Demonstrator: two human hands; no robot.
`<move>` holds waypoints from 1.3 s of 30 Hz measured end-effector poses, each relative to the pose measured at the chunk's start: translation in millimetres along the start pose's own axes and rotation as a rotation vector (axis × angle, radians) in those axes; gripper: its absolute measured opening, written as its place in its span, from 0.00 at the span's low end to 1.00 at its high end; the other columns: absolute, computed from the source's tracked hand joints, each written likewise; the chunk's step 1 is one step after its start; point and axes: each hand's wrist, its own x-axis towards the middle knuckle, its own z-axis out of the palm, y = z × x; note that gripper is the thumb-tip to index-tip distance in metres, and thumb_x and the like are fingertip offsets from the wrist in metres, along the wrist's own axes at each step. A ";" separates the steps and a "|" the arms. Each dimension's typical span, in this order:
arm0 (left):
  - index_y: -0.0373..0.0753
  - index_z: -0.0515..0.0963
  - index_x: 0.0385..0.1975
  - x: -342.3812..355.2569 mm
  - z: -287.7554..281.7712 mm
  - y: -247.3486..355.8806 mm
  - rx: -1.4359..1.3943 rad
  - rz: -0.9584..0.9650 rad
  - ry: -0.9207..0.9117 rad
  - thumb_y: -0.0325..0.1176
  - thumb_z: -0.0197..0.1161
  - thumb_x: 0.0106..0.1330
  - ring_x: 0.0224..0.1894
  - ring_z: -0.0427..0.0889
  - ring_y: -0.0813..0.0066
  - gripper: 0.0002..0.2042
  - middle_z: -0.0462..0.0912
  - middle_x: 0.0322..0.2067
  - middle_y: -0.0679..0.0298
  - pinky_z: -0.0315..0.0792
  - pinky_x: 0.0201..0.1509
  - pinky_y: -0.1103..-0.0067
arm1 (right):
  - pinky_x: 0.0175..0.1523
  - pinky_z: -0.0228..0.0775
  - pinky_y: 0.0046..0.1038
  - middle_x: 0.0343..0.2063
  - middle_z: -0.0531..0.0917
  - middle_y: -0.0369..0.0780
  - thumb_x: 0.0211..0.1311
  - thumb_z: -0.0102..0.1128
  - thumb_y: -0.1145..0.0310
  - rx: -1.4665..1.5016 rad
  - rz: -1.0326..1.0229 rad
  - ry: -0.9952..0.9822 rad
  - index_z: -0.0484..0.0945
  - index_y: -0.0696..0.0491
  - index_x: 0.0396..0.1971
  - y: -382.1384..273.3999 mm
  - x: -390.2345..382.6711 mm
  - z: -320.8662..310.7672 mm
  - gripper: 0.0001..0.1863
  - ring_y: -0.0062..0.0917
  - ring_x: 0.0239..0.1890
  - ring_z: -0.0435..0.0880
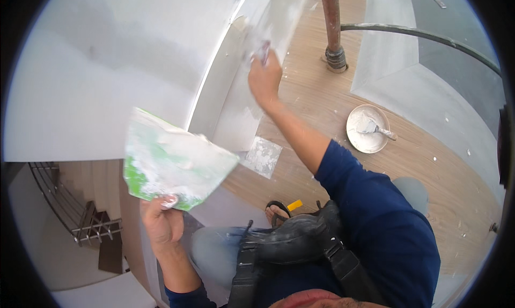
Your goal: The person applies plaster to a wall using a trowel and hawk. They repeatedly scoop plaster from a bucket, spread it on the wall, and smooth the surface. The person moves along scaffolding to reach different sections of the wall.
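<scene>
In my left hand (162, 222) is a flat green board (177, 160), gripped at its near edge with the thumb on top. White filler is smeared over most of the board, thickest along its far and right edges. My right hand (266, 78) reaches far forward, closed around the handle of a putty knife (263, 52). Motion blurs the knife's blade, which is by the pale strip low on the wall (230, 67); whether it touches cannot be made out.
A bowl (352, 127) of white filler with a second putty knife (383, 131) stands on the wood-look floor (316, 174), right of my arm. Beyond it rises a reddish post (331, 26) with a curved rail (429, 33). Down at the left are stairs and a metal railing (96, 230).
</scene>
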 end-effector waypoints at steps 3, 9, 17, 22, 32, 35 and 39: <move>0.29 0.64 0.63 -8.9 48.7 12.7 -0.077 0.085 0.058 0.20 0.54 0.54 0.59 0.75 0.59 0.31 0.74 0.57 0.52 0.69 0.66 0.61 | 0.50 0.71 0.39 0.45 0.78 0.46 0.60 0.53 0.77 -0.161 -0.335 0.243 0.76 0.58 0.52 2.7 57.7 -6.9 0.19 0.40 0.47 0.76; 0.28 0.63 0.63 9.5 85.0 -5.7 -0.230 0.158 0.118 0.21 0.52 0.55 0.59 0.75 0.59 0.30 0.73 0.58 0.53 0.70 0.64 0.60 | 0.51 0.73 0.38 0.47 0.78 0.45 0.57 0.54 0.79 -0.410 -0.416 0.047 0.75 0.57 0.56 33.5 -23.8 28.5 0.24 0.42 0.48 0.76; 0.27 0.63 0.63 61.9 61.4 -13.9 -0.266 0.290 0.026 0.20 0.52 0.55 0.58 0.75 0.61 0.30 0.74 0.55 0.52 0.69 0.63 0.61 | 0.46 0.70 0.44 0.39 0.80 0.49 0.60 0.54 0.73 -0.208 -0.078 0.065 0.78 0.59 0.44 28.8 56.8 -16.3 0.13 0.45 0.41 0.79; 0.27 0.69 0.57 66.9 62.3 -17.3 -0.270 0.353 -0.058 0.23 0.53 0.59 0.55 0.76 0.63 0.23 0.77 0.52 0.55 0.68 0.64 0.63 | 0.47 0.71 0.43 0.40 0.80 0.47 0.60 0.53 0.73 -0.343 -0.358 0.050 0.79 0.56 0.48 -5.6 72.2 25.3 0.16 0.44 0.44 0.78; 0.29 0.69 0.58 62.6 54.9 -14.1 -0.194 0.497 0.036 0.23 0.54 0.56 0.55 0.76 0.64 0.25 0.76 0.53 0.56 0.69 0.63 0.66 | 0.50 0.73 0.37 0.47 0.79 0.44 0.51 0.58 0.79 -0.163 -0.660 0.096 0.79 0.53 0.50 38.8 12.1 18.9 0.22 0.41 0.47 0.77; 0.29 0.68 0.58 52.3 57.9 -8.0 -0.236 0.516 0.084 0.22 0.55 0.56 0.55 0.76 0.65 0.26 0.75 0.53 0.56 0.69 0.62 0.67 | 0.51 0.73 0.37 0.49 0.78 0.44 0.52 0.58 0.79 -0.249 -0.533 0.176 0.79 0.53 0.50 37.2 53.5 4.4 0.22 0.42 0.49 0.76; 0.29 0.68 0.58 44.7 54.6 -6.1 -0.258 0.554 0.085 0.23 0.55 0.57 0.54 0.76 0.65 0.25 0.75 0.53 0.57 0.70 0.62 0.66 | 0.55 0.72 0.35 0.51 0.77 0.44 0.49 0.56 0.81 -0.314 -0.598 0.061 0.78 0.53 0.52 23.8 4.1 41.3 0.25 0.42 0.52 0.75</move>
